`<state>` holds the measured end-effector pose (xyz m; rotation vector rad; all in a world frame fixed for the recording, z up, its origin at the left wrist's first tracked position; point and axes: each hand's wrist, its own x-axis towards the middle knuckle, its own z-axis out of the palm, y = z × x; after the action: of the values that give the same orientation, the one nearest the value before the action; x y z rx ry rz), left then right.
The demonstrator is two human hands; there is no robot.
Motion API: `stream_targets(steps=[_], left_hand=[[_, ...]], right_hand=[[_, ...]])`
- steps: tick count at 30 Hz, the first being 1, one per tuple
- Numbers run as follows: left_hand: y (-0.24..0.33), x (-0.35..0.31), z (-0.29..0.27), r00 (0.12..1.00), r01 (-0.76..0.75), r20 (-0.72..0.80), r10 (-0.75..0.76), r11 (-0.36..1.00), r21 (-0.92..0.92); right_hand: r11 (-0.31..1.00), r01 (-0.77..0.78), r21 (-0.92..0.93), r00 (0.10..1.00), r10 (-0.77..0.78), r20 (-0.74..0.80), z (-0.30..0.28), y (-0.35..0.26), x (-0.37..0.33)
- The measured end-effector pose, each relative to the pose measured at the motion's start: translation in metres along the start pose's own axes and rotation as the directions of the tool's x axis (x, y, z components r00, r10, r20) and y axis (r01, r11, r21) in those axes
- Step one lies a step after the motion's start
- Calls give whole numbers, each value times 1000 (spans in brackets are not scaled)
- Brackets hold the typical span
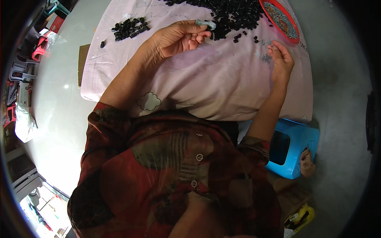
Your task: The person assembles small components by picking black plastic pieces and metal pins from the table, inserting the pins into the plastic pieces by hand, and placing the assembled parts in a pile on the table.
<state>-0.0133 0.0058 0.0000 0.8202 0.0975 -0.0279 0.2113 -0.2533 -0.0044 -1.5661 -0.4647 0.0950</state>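
Observation:
My left hand (178, 39) is over the pink cloth, at the near edge of a large heap of small black cylindrical pieces (234, 14). A grey-green wrap (206, 25) covers a fingertip of this hand. Its thumb and forefinger are closed together, and what they pinch cannot be made out. On the right, my right hand (282, 61) has thumb and forefinger drawn together beside a few thin metal pins (266, 58) lying on the cloth. Anything between these fingertips is too small to name. A red-rimmed round tray (294, 38) of grey metal pins lies just beyond this hand.
A smaller group of black pieces (130, 28) lies at the left of the cloth-covered table (222, 87), with one loose piece (102, 44) nearby. A blue plastic stool (295, 137) with a brown rag (307, 162) stands below the right side. Stacked chairs (24, 69) line the far left.

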Motion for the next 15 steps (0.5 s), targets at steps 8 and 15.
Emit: stream_targets(steps=[8, 15], left_hand=[[-6, 2, 6, 998, -55, -36, 59, 994, 99], [-4, -1, 6, 995, -75, -60, 80, 994, 79]], right_hand=[[998, -61, 2, 998, 61, -8, -8, 6, 4], [999, -9, -53, 998, 6, -59, -7, 4, 4]])
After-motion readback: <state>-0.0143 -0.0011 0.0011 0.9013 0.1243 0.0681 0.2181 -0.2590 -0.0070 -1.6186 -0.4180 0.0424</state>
